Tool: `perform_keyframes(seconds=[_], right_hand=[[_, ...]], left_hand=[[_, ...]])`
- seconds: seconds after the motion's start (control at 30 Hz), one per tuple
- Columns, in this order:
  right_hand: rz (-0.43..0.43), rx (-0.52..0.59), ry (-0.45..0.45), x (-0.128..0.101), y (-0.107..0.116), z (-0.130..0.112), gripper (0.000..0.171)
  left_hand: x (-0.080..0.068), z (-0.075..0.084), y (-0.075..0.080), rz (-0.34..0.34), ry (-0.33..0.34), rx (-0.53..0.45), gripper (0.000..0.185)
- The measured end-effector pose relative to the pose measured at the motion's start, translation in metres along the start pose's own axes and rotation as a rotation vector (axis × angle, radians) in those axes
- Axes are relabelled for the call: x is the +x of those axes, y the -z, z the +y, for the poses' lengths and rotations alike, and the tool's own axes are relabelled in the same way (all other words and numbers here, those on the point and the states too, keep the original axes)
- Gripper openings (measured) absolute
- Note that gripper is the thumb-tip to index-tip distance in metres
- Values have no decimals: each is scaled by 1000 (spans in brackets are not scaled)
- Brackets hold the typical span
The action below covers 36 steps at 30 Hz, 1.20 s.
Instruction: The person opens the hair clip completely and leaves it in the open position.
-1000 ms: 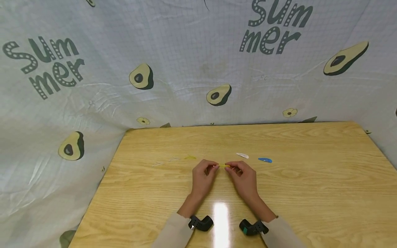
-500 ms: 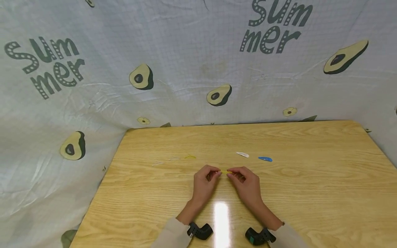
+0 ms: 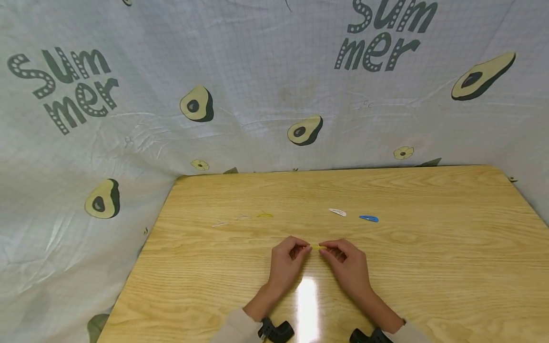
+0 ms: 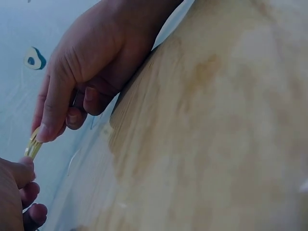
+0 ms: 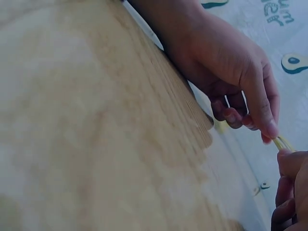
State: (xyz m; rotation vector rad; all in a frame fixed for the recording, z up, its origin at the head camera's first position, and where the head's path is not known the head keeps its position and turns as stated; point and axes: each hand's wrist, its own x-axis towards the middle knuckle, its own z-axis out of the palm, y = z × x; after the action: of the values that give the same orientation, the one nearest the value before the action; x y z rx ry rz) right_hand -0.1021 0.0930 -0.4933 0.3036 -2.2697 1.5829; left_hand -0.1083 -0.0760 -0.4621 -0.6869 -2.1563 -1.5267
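Both hands meet over the middle of the wooden table [image 3: 437, 271], each pinching one end of a small yellow hair clip [image 3: 316, 247]. My left hand [image 3: 304, 249] holds the clip's left end between thumb and forefinger. My right hand [image 3: 324, 249] holds the right end the same way. In the left wrist view the left hand [image 4: 45, 134] grips the yellow clip [image 4: 32, 146], with the other hand [image 4: 17, 187] below it. The right wrist view has the right hand [image 5: 269, 134] on the clip [image 5: 284, 143], just above the table.
A white clip [image 3: 337, 212] and a blue clip [image 3: 369, 218] lie beyond the right hand. Another yellow clip [image 3: 264, 215] and two pale clips [image 3: 231, 221] lie to the far left. A printed cloth [image 3: 274, 95] hangs round the table's back and sides.
Both hands have drawn back toward me across the table, still pinching the yellow clip between them. The clips lying on the table have not moved.
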Motion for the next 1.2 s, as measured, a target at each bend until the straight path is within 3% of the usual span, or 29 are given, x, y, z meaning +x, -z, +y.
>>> perform_keyframes(seconds=[0.4,0.63,0.8,0.97,1.2], right_hand=[[-46,13,-42,-16,5,-3,15],[-47,23,-54,-23,8,-9,19],[-64,20,-63,-27,12,-30,18],[-83,44,-63,-25,16,-48,15],[-84,56,-91,-25,15,-45,14]], left_hand=[[-13,11,5,-38,12,-21,10],[-19,19,8,-98,100,-15,5],[-26,21,9,-130,152,-33,5],[-27,21,11,-126,133,-50,6],[-28,19,12,-118,115,-65,7]])
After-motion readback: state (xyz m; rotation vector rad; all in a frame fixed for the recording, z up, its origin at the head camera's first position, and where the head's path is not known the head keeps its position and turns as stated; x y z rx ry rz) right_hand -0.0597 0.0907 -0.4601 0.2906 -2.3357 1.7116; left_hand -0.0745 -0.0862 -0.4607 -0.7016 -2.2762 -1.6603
